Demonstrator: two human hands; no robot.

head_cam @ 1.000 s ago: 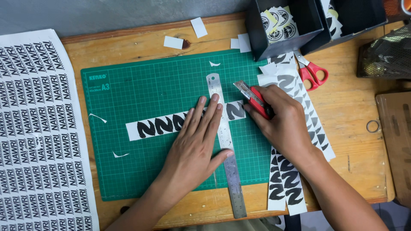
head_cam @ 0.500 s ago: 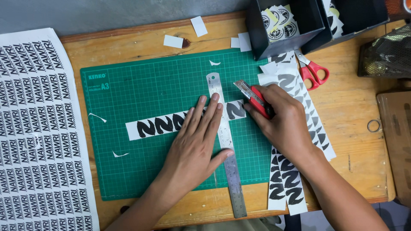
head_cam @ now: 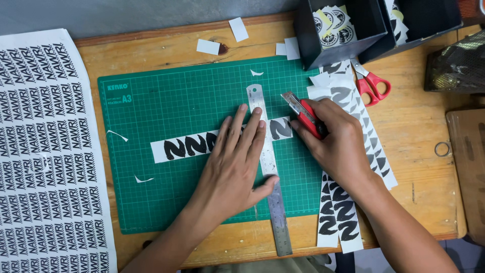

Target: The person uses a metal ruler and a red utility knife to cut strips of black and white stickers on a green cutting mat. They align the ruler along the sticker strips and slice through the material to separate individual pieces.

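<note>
The wooden counter [head_cam: 419,131] runs from a grey wall at the top to its front edge at the bottom, with bare wood open along the right side. A large white printed sheet [head_cam: 45,151] covers the left end and hangs past the counter's front edge. Beside it lies the green cutting mat [head_cam: 166,197], its lower left area free apart from small paper slivers. Two black boxes [head_cam: 364,35] of round stickers sit at the top right corner, just touching the mat's upper right corner. Long sticker strips [head_cam: 336,217] lie along the mat's right edge and overhang the counter's front. A white strip of black shapes [head_cam: 184,147] lies across the mat's middle. The steel ruler [head_cam: 275,212] crosses it upright, its lower end past the mat's front edge. The left hand [head_cam: 232,172] lies flat, fingers [head_cam: 252,129] slightly spread, pressing ruler and strip. The right hand [head_cam: 338,146], fingers curled tight, grips a red utility knife [head_cam: 303,112], blade near the ruler's right edge. Red-handled scissors [head_cam: 371,83] lie near the boxes
</note>
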